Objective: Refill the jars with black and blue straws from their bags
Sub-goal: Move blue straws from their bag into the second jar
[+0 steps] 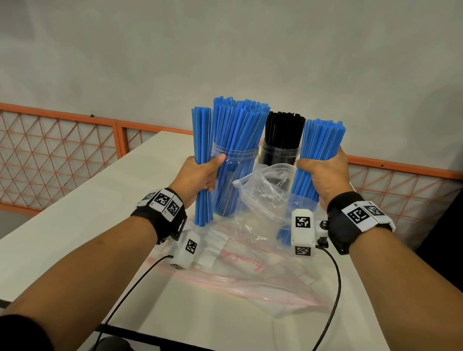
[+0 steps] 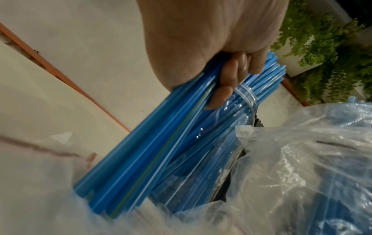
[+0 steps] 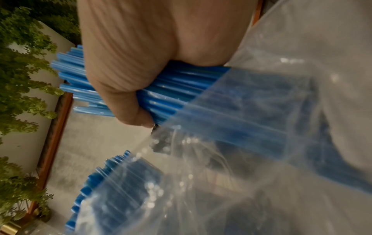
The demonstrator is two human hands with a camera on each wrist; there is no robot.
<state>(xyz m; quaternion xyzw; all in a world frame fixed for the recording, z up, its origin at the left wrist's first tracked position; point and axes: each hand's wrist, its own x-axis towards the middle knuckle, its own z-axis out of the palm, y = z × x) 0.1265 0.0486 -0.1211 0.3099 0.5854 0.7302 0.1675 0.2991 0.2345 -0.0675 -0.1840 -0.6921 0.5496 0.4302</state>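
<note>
Two clear jars stand mid-table: one (image 1: pixel 234 158) packed with blue straws, and behind it to the right one (image 1: pixel 280 152) holding black straws. My left hand (image 1: pixel 200 176) grips an upright bundle of blue straws (image 1: pixel 203 144) just left of the blue jar; the wrist view shows the fingers (image 2: pixel 227 82) curled round that bundle (image 2: pixel 153 146). My right hand (image 1: pixel 324 176) grips a second blue bundle (image 1: pixel 320 144) to the right of the jars, its lower part inside a clear plastic bag (image 1: pixel 265 196). The right wrist view shows this hand (image 3: pixel 128 76) wrapped round the straws (image 3: pixel 177 89).
An empty zip bag with pink print (image 1: pixel 243 273) lies flat on the white table (image 1: pixel 76 230) near me. Cables run from both wrist cameras over the front edge. An orange mesh railing (image 1: pixel 41 155) runs behind the table's left and right sides.
</note>
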